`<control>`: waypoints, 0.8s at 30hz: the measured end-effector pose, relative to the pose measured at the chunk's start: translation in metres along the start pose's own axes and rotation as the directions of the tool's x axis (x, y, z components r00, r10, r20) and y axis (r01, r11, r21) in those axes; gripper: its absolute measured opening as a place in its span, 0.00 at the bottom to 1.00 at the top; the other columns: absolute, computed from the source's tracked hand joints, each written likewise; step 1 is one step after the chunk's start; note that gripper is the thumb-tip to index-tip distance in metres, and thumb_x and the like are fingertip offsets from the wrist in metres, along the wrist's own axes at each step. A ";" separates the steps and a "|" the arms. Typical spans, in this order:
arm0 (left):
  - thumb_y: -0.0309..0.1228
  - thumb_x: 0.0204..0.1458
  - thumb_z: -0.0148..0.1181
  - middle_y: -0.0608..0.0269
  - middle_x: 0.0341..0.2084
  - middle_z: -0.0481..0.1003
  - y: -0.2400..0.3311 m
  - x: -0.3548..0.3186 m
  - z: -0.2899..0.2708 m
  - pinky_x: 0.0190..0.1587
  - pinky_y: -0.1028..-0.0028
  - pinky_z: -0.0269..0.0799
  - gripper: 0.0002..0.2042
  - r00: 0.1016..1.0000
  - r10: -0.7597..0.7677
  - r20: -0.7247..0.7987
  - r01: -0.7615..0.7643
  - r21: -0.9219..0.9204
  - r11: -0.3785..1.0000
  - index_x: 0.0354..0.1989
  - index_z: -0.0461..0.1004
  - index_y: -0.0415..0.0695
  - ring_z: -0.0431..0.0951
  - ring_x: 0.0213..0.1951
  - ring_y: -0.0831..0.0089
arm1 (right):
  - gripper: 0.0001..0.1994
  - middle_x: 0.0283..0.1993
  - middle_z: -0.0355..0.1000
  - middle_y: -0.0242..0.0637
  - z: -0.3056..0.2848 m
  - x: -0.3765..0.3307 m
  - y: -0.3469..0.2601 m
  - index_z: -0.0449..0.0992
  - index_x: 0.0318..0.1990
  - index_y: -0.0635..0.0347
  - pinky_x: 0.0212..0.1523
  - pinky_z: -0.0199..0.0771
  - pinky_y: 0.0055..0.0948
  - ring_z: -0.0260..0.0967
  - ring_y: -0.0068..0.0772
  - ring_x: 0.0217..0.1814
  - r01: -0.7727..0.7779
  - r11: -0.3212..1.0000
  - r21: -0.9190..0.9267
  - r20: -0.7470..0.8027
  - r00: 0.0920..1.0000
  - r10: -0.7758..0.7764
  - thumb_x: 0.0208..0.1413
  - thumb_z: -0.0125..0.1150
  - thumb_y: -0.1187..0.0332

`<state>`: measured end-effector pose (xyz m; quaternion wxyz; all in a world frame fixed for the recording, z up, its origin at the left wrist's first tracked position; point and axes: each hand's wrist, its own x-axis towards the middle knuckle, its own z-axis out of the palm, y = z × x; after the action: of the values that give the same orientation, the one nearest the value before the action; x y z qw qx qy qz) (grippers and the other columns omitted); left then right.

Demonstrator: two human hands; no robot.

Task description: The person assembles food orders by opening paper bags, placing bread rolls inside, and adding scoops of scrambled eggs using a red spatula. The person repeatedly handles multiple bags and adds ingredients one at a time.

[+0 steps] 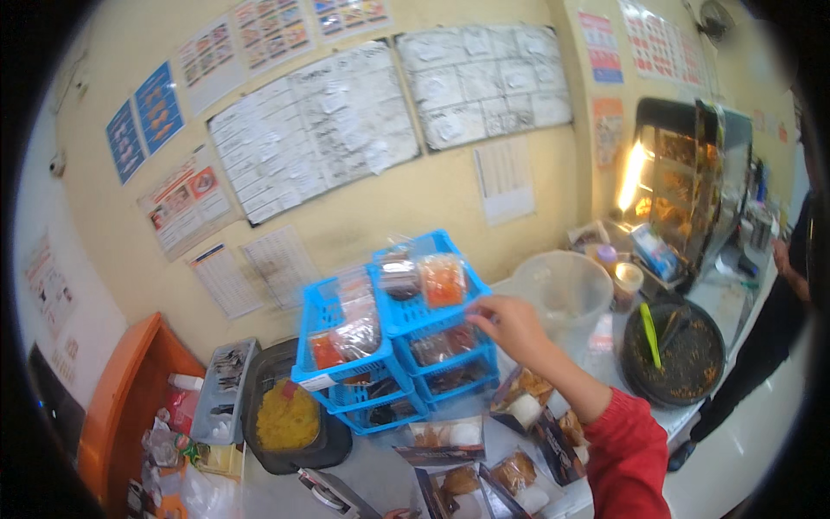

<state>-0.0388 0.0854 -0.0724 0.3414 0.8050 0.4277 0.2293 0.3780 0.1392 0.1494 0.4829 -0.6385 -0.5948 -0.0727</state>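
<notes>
My right hand [510, 325], in a red sleeve, reaches forward to the right stack of blue plastic baskets [437, 333]. Its fingertips touch the front rim of the top basket and hold nothing. That top basket carries small clear bags of orange and dark food [443, 280]. A second blue basket stack [346, 368] stands just left, also filled with small bags. Below my arm lie several open black trays with rice and fried pieces [519, 406]. My left hand is out of view.
A black tub of yellow food [288, 419] sits left of the baskets. A clear plastic bin [564, 290] and a dark round pan with a green utensil [674, 355] stand to the right. A lit warming cabinet [683, 186] stands behind; another person [791, 285] stands at the far right.
</notes>
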 end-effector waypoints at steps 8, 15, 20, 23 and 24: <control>0.34 0.60 0.50 0.60 0.24 0.72 -0.017 -0.026 0.002 0.32 0.72 0.68 0.12 0.933 -0.325 -0.152 0.213 -0.497 0.841 0.46 0.72 0.41 0.70 0.27 0.74 | 0.13 0.36 0.75 0.47 0.152 0.156 0.025 0.78 0.37 0.61 0.47 0.72 0.41 0.73 0.47 0.44 0.238 0.855 -0.460 0.191 0.967 -0.167 0.46 0.63 0.64; 0.32 0.59 0.52 0.60 0.26 0.74 -0.032 -0.046 0.001 0.32 0.72 0.69 0.11 0.899 -0.347 -0.267 0.303 -0.192 0.933 0.47 0.72 0.41 0.72 0.28 0.73 | 0.09 0.31 0.75 0.51 0.161 0.181 0.053 0.80 0.30 0.61 0.38 0.74 0.43 0.74 0.50 0.36 0.267 0.825 -0.498 0.324 0.940 -0.109 0.50 0.55 0.67; 0.30 0.59 0.50 0.58 0.28 0.75 -0.008 -0.020 -0.017 0.38 0.72 0.70 0.12 0.943 -0.308 -0.125 0.255 -0.323 0.911 0.48 0.72 0.41 0.74 0.32 0.70 | 0.08 0.30 0.74 0.52 0.096 0.162 0.016 0.77 0.33 0.61 0.35 0.72 0.42 0.74 0.49 0.34 0.248 0.930 -0.271 0.062 0.969 -0.241 0.54 0.50 0.70; 0.29 0.59 0.50 0.57 0.29 0.75 0.006 -0.010 -0.028 0.39 0.73 0.69 0.11 0.974 -0.128 -0.185 0.078 -0.256 0.964 0.48 0.72 0.41 0.75 0.32 0.71 | 0.08 0.27 0.73 0.50 0.029 0.131 -0.023 0.73 0.36 0.63 0.33 0.71 0.39 0.74 0.46 0.32 0.183 0.978 -0.104 -0.038 0.981 -0.188 0.57 0.48 0.70; 0.29 0.58 0.50 0.57 0.28 0.75 0.008 -0.011 -0.034 0.38 0.73 0.69 0.11 0.981 -0.145 -0.131 0.111 -0.235 0.966 0.48 0.73 0.41 0.75 0.32 0.70 | 0.08 0.26 0.72 0.49 0.002 0.115 -0.033 0.72 0.38 0.64 0.32 0.71 0.37 0.74 0.44 0.31 0.146 0.989 -0.037 -0.077 0.986 -0.149 0.59 0.48 0.69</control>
<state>-0.0625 0.0852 -0.0449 0.4129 0.7123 0.4738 0.3127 0.3817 0.2144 0.2423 0.4894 -0.5970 -0.6194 -0.1430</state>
